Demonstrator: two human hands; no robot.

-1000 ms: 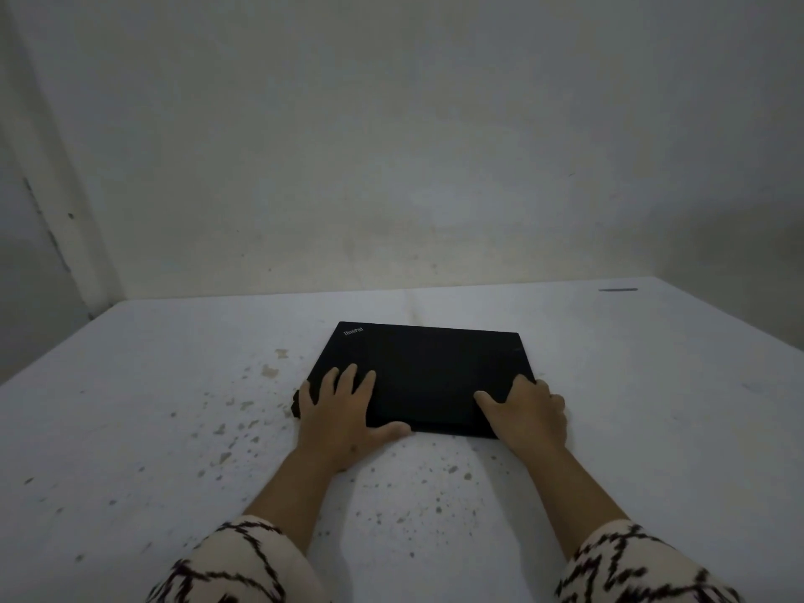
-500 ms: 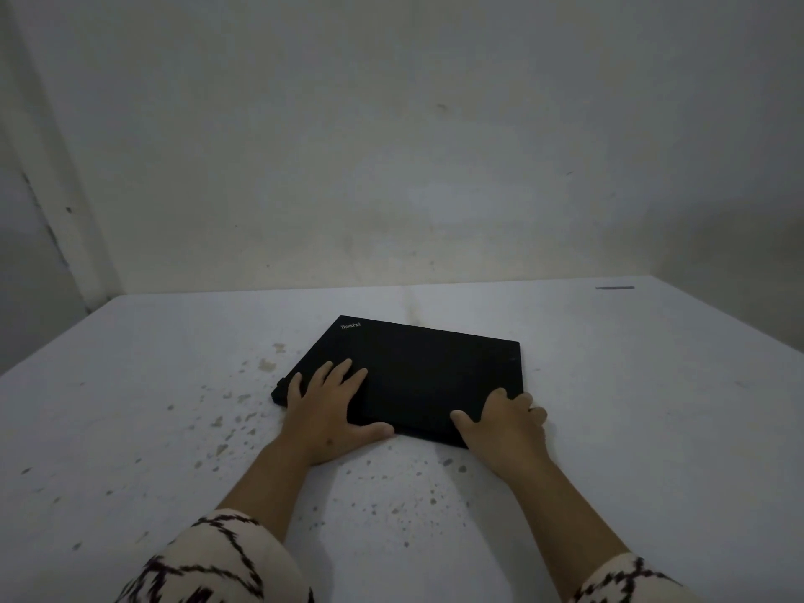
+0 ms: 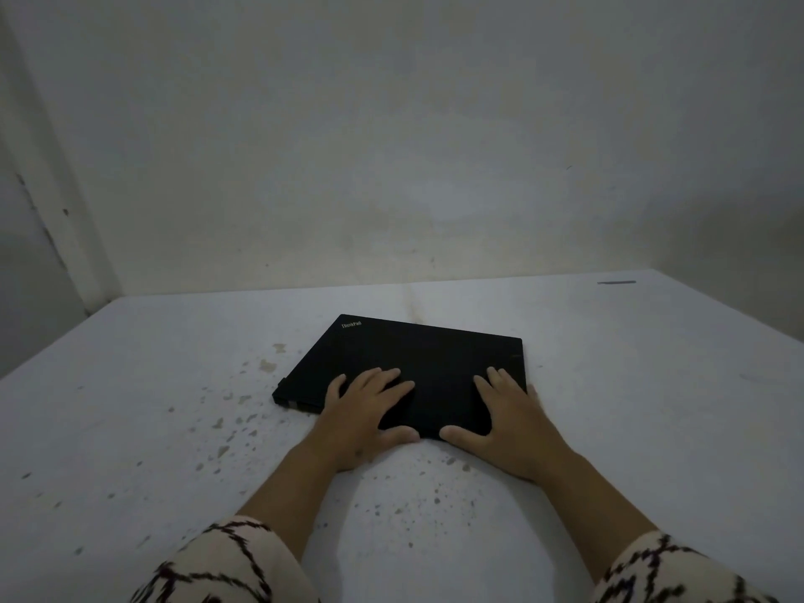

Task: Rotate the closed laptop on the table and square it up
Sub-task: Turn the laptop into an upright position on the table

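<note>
A closed black laptop [image 3: 417, 354] lies on the white table [image 3: 130, 406], skewed so that its far-left corner with the logo points away and its right side sits nearer to me. My left hand [image 3: 363, 413] rests flat on the lid near its front left, fingers spread, thumb against the front edge. My right hand [image 3: 511, 422] lies flat on the front right of the lid, thumb also at the front edge. Both hands cover the laptop's near edge.
The table top carries brownish specks and chipped spots [image 3: 243, 411] left of and in front of the laptop. A pale wall [image 3: 391, 167] rises right behind the table. A short dark mark [image 3: 615, 282] lies at the far right corner.
The laptop has turned slightly clockwise, its right side coming nearer to me. Both hands have shifted inward along the front edge and now lie flatter on the lid, closer together.
</note>
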